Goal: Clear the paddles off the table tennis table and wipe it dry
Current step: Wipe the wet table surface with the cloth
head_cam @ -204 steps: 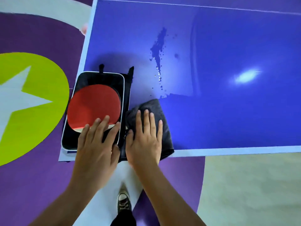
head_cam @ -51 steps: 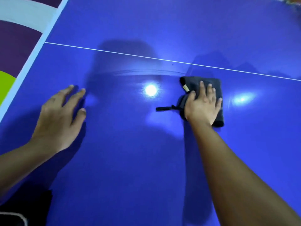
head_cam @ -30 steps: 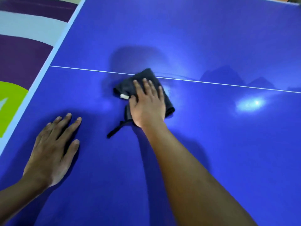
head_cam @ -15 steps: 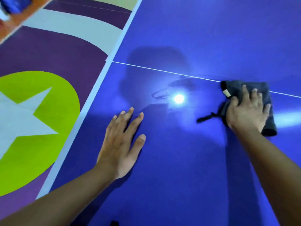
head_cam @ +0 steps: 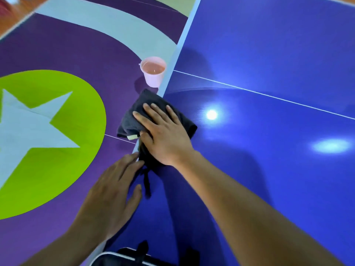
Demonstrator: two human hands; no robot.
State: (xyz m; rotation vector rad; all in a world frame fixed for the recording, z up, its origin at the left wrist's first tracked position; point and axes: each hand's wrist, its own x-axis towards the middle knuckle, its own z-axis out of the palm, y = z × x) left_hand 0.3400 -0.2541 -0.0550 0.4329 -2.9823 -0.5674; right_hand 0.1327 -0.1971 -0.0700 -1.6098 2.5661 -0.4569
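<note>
The blue table tennis table [head_cam: 269, 169] fills the right of the view, its pale left edge running diagonally. A dark grey cloth [head_cam: 134, 116] lies over that left edge, partly hanging past it. My right hand [head_cam: 165, 131] presses flat on the cloth with fingers spread. My left hand [head_cam: 113, 196] rests flat at the table's edge just below the cloth, fingertips touching the cloth's trailing part. A black strap [head_cam: 147, 181] from the cloth lies on the table. The top of the black paddle case [head_cam: 123, 259] shows at the bottom edge. No paddle is visible.
A pink bucket [head_cam: 153, 73] holding liquid stands on the floor against the table's left edge, just beyond the cloth. The floor [head_cam: 48, 141] to the left is purple with a green circle and pale star. A white centre line [head_cam: 269, 95] crosses the table.
My right hand has swept the cloth left from the table's middle to its left edge. My left hand has shifted to the edge beside the cloth. The bucket has come into view.
</note>
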